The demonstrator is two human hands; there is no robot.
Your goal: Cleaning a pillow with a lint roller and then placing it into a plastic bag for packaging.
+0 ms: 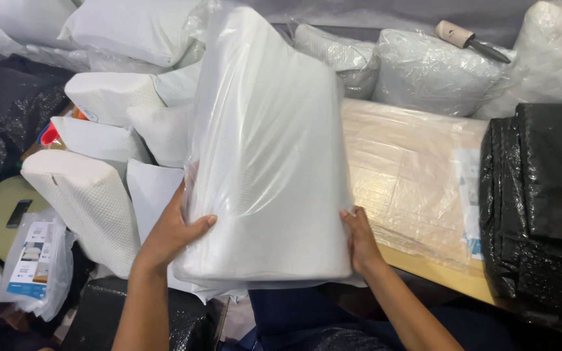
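A white contoured pillow inside a clear plastic bag (268, 149) stands upright in front of me, filling the middle of the view. My left hand (175, 231) grips its lower left edge, thumb across the front. My right hand (359, 239) presses against its lower right edge, fingers behind the bag. Both forearms reach up from the bottom of the frame.
Bare white pillows (89, 201) lie stacked at the left. More bagged pillows (434, 71) line the back, one with a lint roller (466, 39) on it. A plastic-covered wooden table (411, 175) is at the right beside black bubble wrap (541, 195). Printed leaflets in a bag (34, 260) sit lower left.
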